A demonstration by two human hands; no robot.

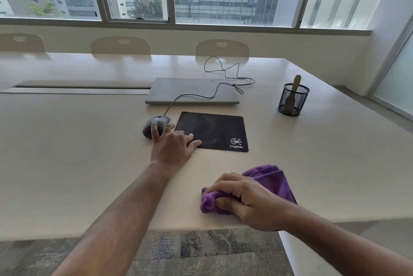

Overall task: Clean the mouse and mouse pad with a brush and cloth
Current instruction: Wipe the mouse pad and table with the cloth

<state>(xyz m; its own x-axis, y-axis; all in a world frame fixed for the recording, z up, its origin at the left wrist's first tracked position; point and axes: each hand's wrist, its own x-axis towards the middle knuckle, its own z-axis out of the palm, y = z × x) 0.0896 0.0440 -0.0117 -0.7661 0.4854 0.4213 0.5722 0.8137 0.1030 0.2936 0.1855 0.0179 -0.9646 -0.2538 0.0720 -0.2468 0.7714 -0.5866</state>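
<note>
A dark grey wired mouse (150, 127) lies on the beige table just left of a black Logitech mouse pad (214, 131). My left hand (173, 143) rests flat with fingers spread: two fingertips lie on the mouse and the thumb side touches the pad's near left corner. It grips nothing. My right hand (244, 199) is closed around a bunched purple cloth (271, 180) near the table's front edge. The brush (294, 90) has a wooden handle and stands in a black mesh cup (293, 100) at the right.
A closed silver laptop (192, 91) lies behind the pad, with the mouse cable (223, 70) looping over it. Three chair backs stand at the table's far side under the windows. The table's (67, 152) front edge runs just below my right hand.
</note>
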